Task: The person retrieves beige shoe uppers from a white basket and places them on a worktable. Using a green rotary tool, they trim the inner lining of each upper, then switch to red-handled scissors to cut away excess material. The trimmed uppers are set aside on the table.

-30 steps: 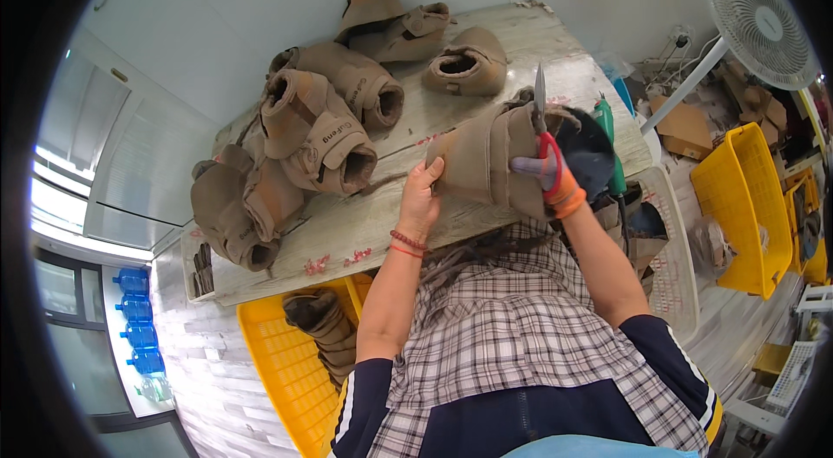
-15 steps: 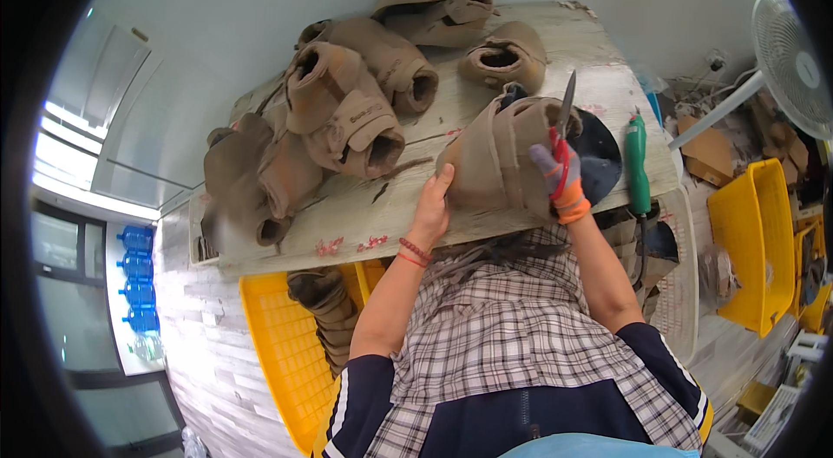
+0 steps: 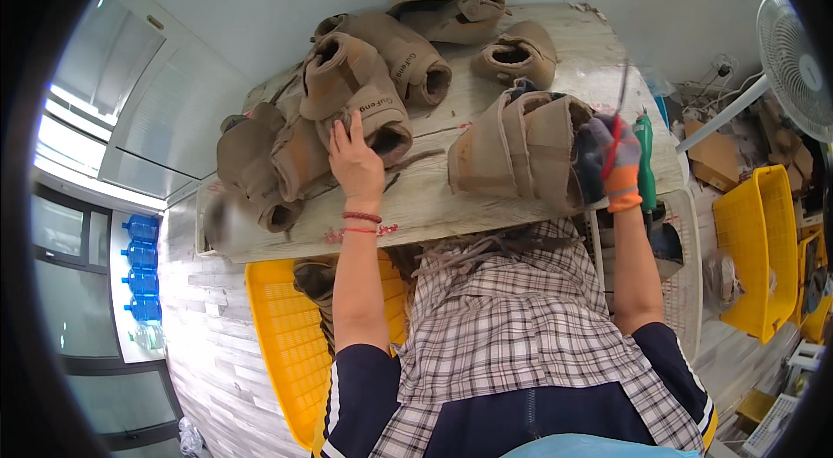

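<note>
My bare left hand (image 3: 356,159) rests with fingers spread on a brown, thick-walled tubular piece (image 3: 382,115) in the pile at the table's left side. My right hand (image 3: 616,159), in a grey and orange glove, grips red-handled scissors (image 3: 614,146) with the blades pointing up and away. Beside it, a stack of nested brown cuffs (image 3: 512,150) lies on its side, with no left hand on it. More such brown pieces (image 3: 416,63) are heaped behind, and one stands apart at the back (image 3: 518,56).
A green corded hand tool (image 3: 643,133) lies at the table's right edge, partly behind my right hand. Yellow baskets (image 3: 278,328) stand below left and at the right (image 3: 755,258). A white fan (image 3: 791,50) stands at far right. Blue bottles (image 3: 141,258) line the left wall.
My left hand has let go of the cuff stack and moved left onto a piece in the pile. My right hand, with the scissors, has shifted right.
</note>
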